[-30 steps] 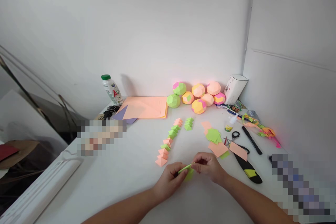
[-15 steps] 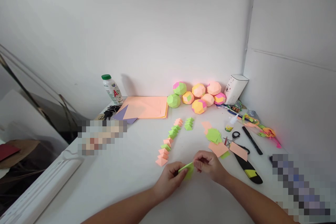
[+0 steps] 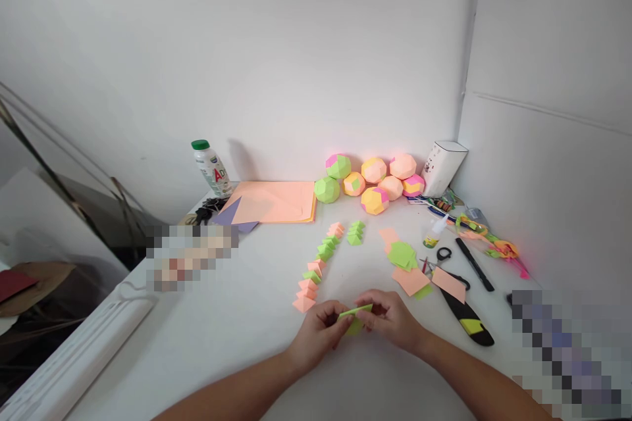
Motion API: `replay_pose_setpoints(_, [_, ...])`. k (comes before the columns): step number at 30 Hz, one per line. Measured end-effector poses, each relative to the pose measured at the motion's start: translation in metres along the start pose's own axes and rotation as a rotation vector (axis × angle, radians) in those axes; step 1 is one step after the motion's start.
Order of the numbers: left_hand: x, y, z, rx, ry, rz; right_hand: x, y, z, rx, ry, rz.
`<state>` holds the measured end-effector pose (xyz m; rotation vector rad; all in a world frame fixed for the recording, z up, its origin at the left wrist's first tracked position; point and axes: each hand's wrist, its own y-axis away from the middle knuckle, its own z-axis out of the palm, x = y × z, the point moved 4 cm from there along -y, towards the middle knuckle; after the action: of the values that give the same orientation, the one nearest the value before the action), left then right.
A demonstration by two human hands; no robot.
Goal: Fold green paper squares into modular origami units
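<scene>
A folded green paper point(image 3: 355, 326) is being held above the bench point(image 3: 247, 316), well apart from its far edge. The left end of the paper is being pinched between the thumb and fingers of the left hand point(image 3: 316, 335), while the right end is being gripped by the thumb and fingers of the right hand point(image 3: 392, 322). Beyond the left hand, a row of folded pieces point(image 3: 312, 275) is being carried by the bench, slanting toward the far edge, near which paper balls point(image 3: 374, 200) are being supported.
</scene>
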<state>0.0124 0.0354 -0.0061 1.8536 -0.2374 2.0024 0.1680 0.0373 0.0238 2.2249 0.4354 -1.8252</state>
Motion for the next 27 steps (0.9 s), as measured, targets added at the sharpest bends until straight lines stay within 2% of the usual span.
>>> replay_pose_setpoints(3, [0.003,0.001,0.001,-0.014,0.016,-0.007,0.001,0.001,0.004,-0.046,-0.044,0.037])
replay_pose_setpoints(19, [0.009,0.003,0.003,-0.079,0.162,-0.007,0.000,0.000,0.006,-0.090,-0.187,0.087])
replay_pose_setpoints(27, [0.015,0.005,-0.002,-0.056,0.153,0.084,0.004,0.001,0.003,-0.064,-0.201,0.138])
